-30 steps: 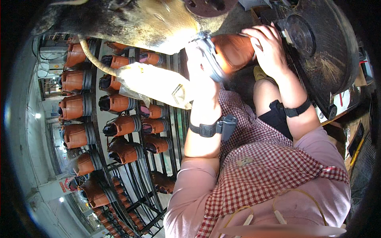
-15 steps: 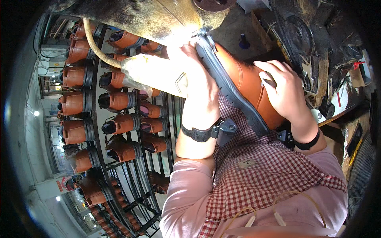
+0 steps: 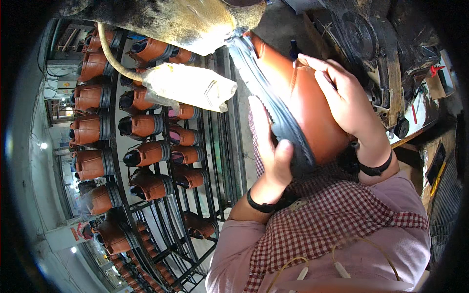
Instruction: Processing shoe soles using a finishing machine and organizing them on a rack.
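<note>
Shoe rack (image 3: 115, 117) beyond, brown shoe (image 3: 317, 127) between hands (image 3: 274, 163), left gripping sole (image 3: 282, 119), right (image 3: 352, 105) on upper, its grip unclear

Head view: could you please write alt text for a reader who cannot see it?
A brown leather shoe has one end at a worn machine, with a person's left hand against its dark sole and right hand at its side. Many similar shoes sit on a rack at left.

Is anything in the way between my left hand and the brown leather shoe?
Nothing visible is: your left hand is right against the dark ridged sole of the brown leather shoe. The white plastic-wrapped object hangs off to the left, not between them.
</note>
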`<state>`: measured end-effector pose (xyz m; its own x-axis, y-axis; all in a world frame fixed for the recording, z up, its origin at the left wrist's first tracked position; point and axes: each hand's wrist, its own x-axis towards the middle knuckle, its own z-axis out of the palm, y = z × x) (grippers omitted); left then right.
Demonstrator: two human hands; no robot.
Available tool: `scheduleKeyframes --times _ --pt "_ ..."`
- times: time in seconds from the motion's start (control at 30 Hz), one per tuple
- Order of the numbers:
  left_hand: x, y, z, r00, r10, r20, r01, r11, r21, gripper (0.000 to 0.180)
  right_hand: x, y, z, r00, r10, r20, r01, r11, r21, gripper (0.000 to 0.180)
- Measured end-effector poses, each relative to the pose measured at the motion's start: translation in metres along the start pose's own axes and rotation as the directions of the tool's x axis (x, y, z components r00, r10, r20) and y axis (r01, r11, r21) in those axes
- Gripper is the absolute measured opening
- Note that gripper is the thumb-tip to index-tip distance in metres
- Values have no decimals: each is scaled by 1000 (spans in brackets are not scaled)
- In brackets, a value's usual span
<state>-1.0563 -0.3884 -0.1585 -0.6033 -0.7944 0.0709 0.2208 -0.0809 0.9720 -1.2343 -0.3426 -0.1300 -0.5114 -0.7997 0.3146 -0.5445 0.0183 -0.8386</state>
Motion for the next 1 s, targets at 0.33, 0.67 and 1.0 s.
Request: scheduleKeyframes --times 0.33,0.67,1.0 --pt "35 31 -16 984 -18 -179 27 998 48 72 -4 4 15 999 5 -54 10 966 260 31" --pt "78 49 -29 984 133 -120 -89 946 312 63 -5 13 29 986 -134 -98 125 987 -98 36" --pt "100 52 -10 970 86 -226 -67 994 91 47 1 36 30 991 -126 -54 129 990 51 41"
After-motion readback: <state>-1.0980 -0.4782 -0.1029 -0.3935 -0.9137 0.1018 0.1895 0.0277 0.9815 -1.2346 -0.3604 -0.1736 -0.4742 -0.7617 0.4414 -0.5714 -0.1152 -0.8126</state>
